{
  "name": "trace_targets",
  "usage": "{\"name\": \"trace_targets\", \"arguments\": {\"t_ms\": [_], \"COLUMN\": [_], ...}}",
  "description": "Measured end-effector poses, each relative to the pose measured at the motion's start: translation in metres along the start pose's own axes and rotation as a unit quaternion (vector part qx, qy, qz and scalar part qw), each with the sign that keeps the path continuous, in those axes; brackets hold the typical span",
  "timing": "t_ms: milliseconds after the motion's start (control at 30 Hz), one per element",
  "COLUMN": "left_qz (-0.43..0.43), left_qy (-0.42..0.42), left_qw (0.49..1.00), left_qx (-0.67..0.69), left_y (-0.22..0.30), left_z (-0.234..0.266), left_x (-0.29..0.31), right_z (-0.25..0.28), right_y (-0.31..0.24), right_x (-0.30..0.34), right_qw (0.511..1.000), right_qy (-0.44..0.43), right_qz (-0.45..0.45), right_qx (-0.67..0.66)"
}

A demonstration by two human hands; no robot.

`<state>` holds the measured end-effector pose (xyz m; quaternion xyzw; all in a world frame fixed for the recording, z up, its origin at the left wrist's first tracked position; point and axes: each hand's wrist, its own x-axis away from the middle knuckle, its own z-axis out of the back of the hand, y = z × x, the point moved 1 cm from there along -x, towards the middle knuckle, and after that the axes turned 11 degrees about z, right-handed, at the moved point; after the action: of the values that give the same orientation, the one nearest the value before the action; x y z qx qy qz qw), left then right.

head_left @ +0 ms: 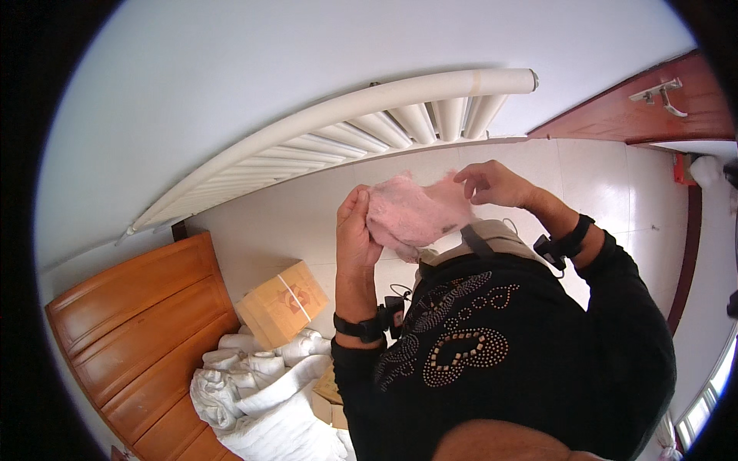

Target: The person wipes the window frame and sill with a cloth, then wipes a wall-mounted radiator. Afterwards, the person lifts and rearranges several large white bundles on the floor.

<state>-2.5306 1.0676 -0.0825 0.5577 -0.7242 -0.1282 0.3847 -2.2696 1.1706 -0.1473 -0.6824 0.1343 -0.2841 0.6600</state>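
A pink, fuzzy cloth [411,209] with a small dark patch near its lower right edge hangs between my hands in front of my waist. My left hand [358,227] is closed on its left edge, thumb on the near face and the other fingers behind it. At the cloth's upper right corner is my right hand [492,184], its fingers curled and the fingertips pinching the edge. Part of the cloth's lower side is crumpled and folded over.
A white radiator [369,104] runs along the wall ahead. At lower left, a cardboard box [283,303] with a white strap sits on rolled white bedding [261,392], beside a wooden headboard [146,330]. A reddish-brown door [646,104] with a metal handle stands at upper right.
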Motion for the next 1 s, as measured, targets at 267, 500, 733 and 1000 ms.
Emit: {"name": "trace_targets", "arguments": {"t_ms": [267, 500, 733, 1000], "left_qz": [0.016, 0.046, 0.041, 0.047], "left_qy": [-0.007, -0.093, 0.078, 0.081], "left_qw": [0.993, 0.946, 0.927, 0.899], "left_qx": [-0.113, -0.309, -0.365, -0.428], "left_y": [-0.019, -0.018, -0.029, -0.046], "left_z": [-0.017, -0.02, -0.004, 0.017], "left_x": [0.015, 0.021, 0.018, 0.024], "right_z": [-0.049, -0.042, -0.009, 0.035], "right_y": [0.015, 0.039, 0.03, -0.034], "right_x": [-0.008, -0.006, 0.028, 0.065], "right_qw": [0.937, 0.798, 0.889, 0.848], "right_qy": [-0.054, 0.026, 0.062, 0.131], "right_qz": [-0.095, -0.194, -0.071, 0.184], "right_qx": [-0.332, -0.569, -0.448, -0.479]}}
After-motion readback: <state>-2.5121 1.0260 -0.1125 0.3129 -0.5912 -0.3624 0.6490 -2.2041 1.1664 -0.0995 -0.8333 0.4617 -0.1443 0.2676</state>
